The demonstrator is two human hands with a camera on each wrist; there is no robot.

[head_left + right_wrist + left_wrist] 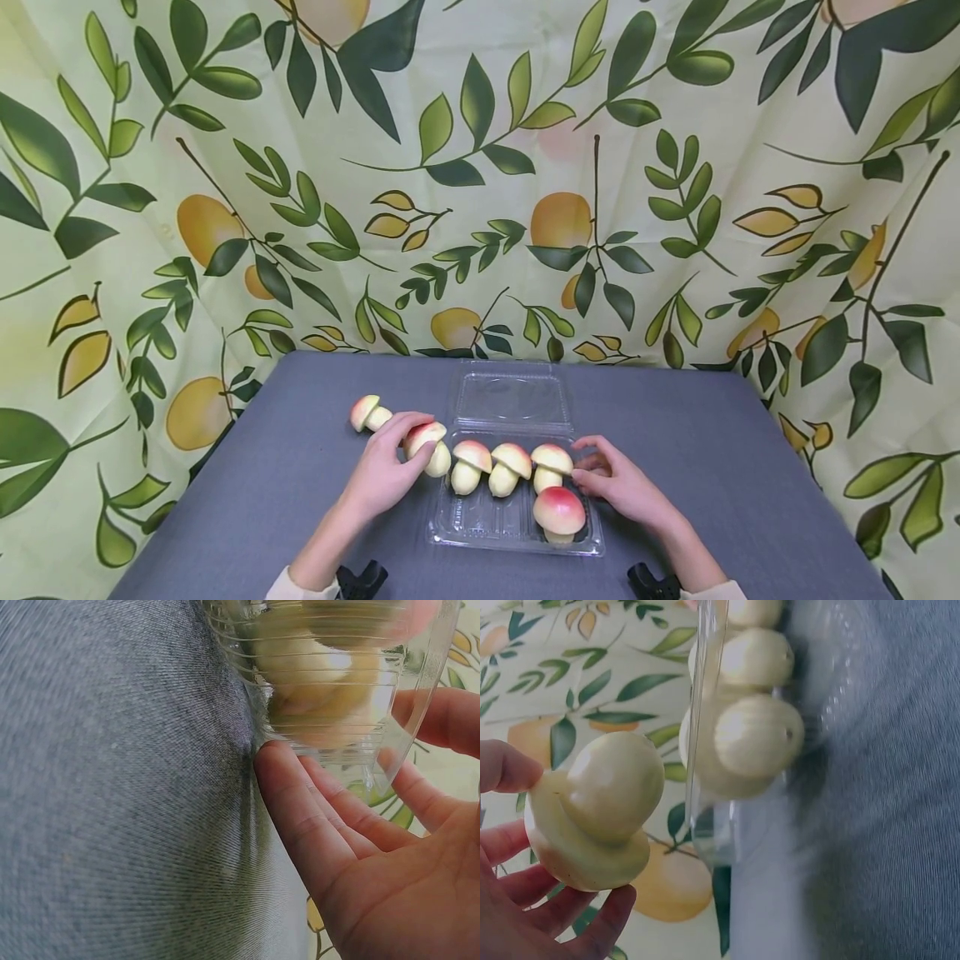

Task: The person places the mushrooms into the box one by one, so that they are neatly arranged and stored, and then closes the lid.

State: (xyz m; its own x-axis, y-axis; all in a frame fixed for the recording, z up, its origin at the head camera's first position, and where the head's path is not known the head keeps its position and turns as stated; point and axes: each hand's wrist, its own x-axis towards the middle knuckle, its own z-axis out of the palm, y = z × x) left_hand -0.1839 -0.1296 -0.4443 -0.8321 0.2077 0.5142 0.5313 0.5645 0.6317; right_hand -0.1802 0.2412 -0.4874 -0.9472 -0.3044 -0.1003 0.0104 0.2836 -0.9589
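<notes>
**Handling the Mushroom-Shaped Piece**

Location: the mushroom-shaped piece (437,461) is held at the left side of the clear container (487,527), apart from its wall. Left hand (386,471): thumb and fingertips pinch the piece about its cap. Right hand (618,485): fingers extended, slightly apart, against the container's right side. Estimated properties: light, smooth, possibly slippery; firmness cannot be told, so treat as dentable. Grip the broad cap, leaving the stem free. The thin container probably flexes; steady its rim lightly.
</notes>
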